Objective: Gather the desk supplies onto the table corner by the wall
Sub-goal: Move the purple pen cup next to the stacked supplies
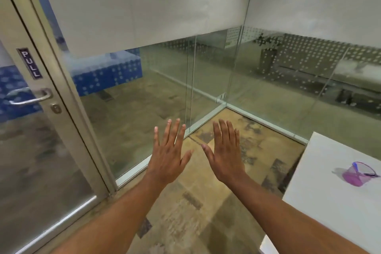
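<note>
Hands spread flat and empty before me, left hand (169, 154) and right hand (226, 154); purple container (357, 174) sits on white table (321, 202), far right, nearer my right hand.

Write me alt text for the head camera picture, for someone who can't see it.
Two bare hands, the left hand and right hand, are held out open and empty, fingers spread, above a patterned floor in a glass-walled room. A white table at right carries a purple translucent object; a door labelled PULL stands at left.
</note>
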Available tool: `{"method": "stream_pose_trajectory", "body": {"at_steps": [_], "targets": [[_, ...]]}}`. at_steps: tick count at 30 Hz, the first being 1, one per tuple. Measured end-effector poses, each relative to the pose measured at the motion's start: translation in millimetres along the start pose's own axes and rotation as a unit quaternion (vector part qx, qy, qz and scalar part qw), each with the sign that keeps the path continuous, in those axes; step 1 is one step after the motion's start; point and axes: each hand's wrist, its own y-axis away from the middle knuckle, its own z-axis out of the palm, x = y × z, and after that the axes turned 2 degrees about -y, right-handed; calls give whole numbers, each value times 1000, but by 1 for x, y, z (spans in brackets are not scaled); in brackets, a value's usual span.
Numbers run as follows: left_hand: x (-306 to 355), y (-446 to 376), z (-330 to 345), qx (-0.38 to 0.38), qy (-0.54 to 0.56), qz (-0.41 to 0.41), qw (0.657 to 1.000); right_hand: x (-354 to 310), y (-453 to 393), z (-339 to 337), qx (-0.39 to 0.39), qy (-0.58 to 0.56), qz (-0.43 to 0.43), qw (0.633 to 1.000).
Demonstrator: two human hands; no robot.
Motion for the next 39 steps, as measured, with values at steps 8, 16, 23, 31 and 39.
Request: {"method": "stream_pose_trajectory", "body": {"at_steps": [8, 16, 23, 31, 39], "targets": [[-56, -106, 70, -8, 48, 83, 995, 11, -62, 68, -37, 38, 101, 993], [-21, -212, 161, -20, 66, 175, 982, 103, -121, 103, -32, 66, 197, 978], [31, -326, 237, -46, 81, 235, 967, 201, -188, 141, -24, 50, 268, 962], [108, -425, 309, -100, 130, 249, 955, 316, -233, 153, -56, 56, 289, 954], [199, -517, 390, -137, 173, 334, 917, 427, -251, 167, -67, 101, 366, 923]]}}
